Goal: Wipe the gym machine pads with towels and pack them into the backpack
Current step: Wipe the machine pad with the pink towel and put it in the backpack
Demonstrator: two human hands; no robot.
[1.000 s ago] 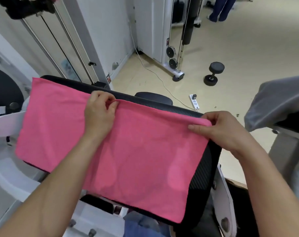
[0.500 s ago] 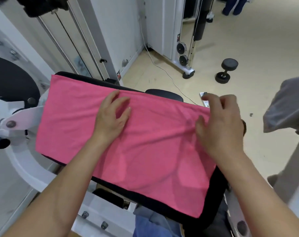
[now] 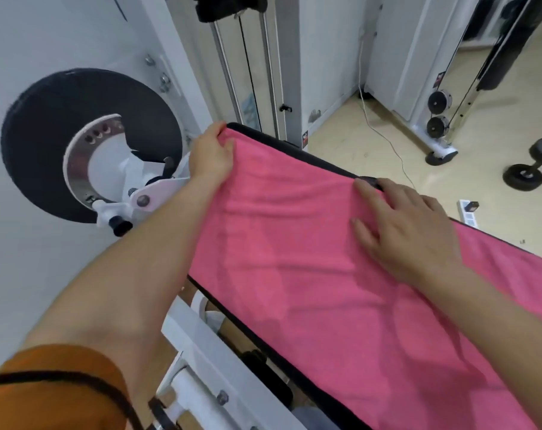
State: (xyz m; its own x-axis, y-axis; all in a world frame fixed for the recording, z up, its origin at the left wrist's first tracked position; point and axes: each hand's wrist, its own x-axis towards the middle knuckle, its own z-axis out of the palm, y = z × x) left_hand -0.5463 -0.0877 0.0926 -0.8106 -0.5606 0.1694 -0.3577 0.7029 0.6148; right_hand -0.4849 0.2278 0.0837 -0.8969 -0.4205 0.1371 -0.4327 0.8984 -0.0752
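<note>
A pink towel [image 3: 310,274] lies spread over the black pad [image 3: 297,152] of a gym machine and covers nearly all of it. Only the pad's far edge and near rim show. My left hand [image 3: 209,155] pinches the towel's far left corner at the pad's corner. My right hand [image 3: 403,225] rests flat on the towel near the far edge, fingers spread. No backpack is in view.
The machine's white frame and black round pulley disc [image 3: 46,135] stand at left. Cable columns [image 3: 251,66] rise behind the pad. On the beige floor at right lie a dumbbell [image 3: 527,172], a white power strip [image 3: 468,209] and its cord.
My left hand slid from the towel's middle to its far left corner and took hold of it. My right hand shifted left and lies flat. The view swung left.
</note>
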